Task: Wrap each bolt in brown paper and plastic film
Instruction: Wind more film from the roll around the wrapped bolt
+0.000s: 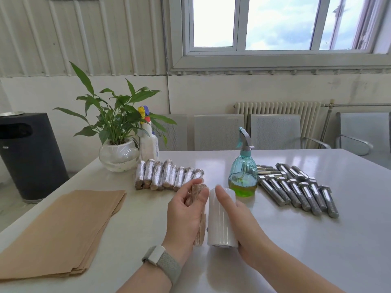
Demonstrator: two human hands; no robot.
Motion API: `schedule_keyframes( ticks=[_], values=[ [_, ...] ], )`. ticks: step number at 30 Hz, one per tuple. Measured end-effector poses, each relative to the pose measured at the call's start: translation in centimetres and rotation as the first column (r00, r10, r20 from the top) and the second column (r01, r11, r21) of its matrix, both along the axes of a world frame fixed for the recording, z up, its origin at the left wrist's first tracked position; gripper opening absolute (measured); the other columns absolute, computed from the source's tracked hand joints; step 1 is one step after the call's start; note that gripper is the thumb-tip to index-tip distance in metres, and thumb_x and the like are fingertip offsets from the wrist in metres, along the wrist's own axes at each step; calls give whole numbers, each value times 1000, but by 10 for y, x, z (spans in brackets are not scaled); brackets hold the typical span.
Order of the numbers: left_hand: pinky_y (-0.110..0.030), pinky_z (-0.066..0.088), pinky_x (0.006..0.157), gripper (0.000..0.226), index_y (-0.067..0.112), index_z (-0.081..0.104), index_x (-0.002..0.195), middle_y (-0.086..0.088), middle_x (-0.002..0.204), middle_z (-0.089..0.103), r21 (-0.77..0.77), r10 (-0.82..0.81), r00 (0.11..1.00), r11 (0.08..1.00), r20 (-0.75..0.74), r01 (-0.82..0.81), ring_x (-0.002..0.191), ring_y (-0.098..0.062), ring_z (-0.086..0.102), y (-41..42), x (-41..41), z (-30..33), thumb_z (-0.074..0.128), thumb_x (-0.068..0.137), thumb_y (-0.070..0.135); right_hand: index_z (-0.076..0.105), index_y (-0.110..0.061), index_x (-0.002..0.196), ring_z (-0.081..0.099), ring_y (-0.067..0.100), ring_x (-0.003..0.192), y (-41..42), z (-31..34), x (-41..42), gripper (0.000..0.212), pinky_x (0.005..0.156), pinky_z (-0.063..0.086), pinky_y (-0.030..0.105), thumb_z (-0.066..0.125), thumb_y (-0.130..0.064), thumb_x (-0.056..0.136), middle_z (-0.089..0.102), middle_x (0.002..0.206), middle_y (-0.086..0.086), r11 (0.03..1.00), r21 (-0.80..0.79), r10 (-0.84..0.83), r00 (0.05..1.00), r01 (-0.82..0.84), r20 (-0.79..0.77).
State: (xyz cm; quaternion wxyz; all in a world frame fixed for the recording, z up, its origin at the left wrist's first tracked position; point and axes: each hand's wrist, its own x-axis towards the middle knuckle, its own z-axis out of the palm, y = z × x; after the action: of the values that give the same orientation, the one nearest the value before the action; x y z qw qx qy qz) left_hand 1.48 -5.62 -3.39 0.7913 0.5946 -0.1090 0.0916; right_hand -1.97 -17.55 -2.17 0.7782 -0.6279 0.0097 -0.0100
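Note:
My left hand (186, 214) grips a bolt wrapped in brown paper (197, 192), its lower end showing below the palm. Right beside it lies a white roll of plastic film (221, 220), and my right hand (239, 220) holds the roll from the right side, fingers along its top. A stack of brown paper sheets (63, 231) lies on the table at the left. Several wrapped bolts (169, 175) lie in a row behind my hands. Several bare steel bolts (300, 189) lie at the right.
A blue-green spray bottle (243, 176) stands between the wrapped and bare bolts. A potted plant in a glass bowl (118, 155) and a white spray bottle (149, 142) stand at the table's far left. Chairs line the far side; a black bin (29, 155) stands left.

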Motion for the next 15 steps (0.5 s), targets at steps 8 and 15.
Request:
schedule_keyframes(
  ticks=[8, 15],
  values=[
    [-34, 57, 77, 42, 27, 73, 112, 0, 104, 74, -365, -155, 967, 928, -202, 73, 98, -18, 71, -7, -5, 8, 43, 97, 53, 73, -39, 82, 72, 13, 82, 9, -1, -1, 53, 83, 56, 39, 36, -77, 81, 75, 85, -4, 967, -140, -202, 974, 214, 100],
    [-31, 58, 63, 31, 12, 62, 120, -10, 91, 74, -376, -207, 946, 921, -248, 103, 80, -20, 73, -12, -4, 1, 64, 91, 25, 71, -19, 97, 72, 8, 79, 3, -4, 4, 46, 69, 53, 27, 49, -60, 92, 76, 86, -5, 954, -181, -237, 971, 239, 33]
  ],
)
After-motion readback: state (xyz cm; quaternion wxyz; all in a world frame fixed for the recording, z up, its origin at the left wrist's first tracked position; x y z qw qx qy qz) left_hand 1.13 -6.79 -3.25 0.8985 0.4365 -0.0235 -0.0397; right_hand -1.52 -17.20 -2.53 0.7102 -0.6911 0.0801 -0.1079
